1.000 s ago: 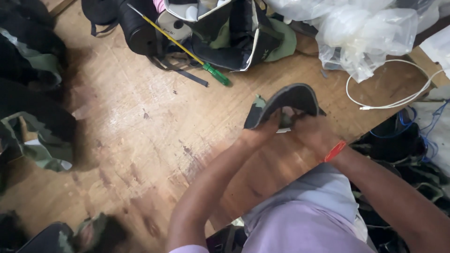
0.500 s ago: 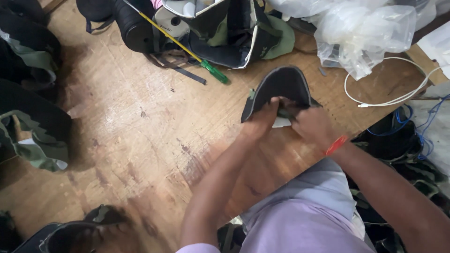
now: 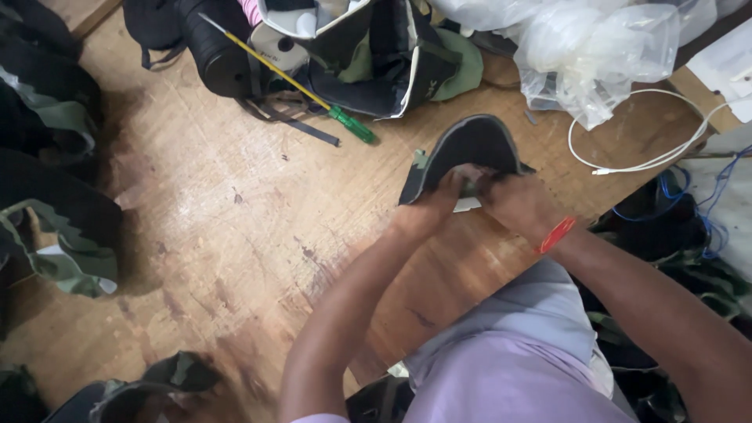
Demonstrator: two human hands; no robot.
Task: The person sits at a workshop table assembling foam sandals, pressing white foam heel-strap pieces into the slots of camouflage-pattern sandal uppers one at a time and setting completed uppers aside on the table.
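Both hands are on the dark curved cap brim piece (image 3: 468,149) right of centre in the frame, just above the wooden tabletop (image 3: 235,227): left hand (image 3: 429,210) and right hand (image 3: 515,202) each have a closed grip pinching its lower edge; green-handled screwdriver (image 3: 313,98) lies upper left of it

I am at a workbench in a small sewing or cap-making workshop. The bare, scuffed wooden table (image 3: 235,235) under my hands is worn and stained. Far to my left lie stacks of black and camouflage fabric pieces (image 3: 47,211). Ahead of my hands sit half-finished caps (image 3: 376,55), a long green-handled screwdriver (image 3: 290,78) and clear plastic bags (image 3: 595,47). A white cable (image 3: 650,160) trails just beyond my right hand.
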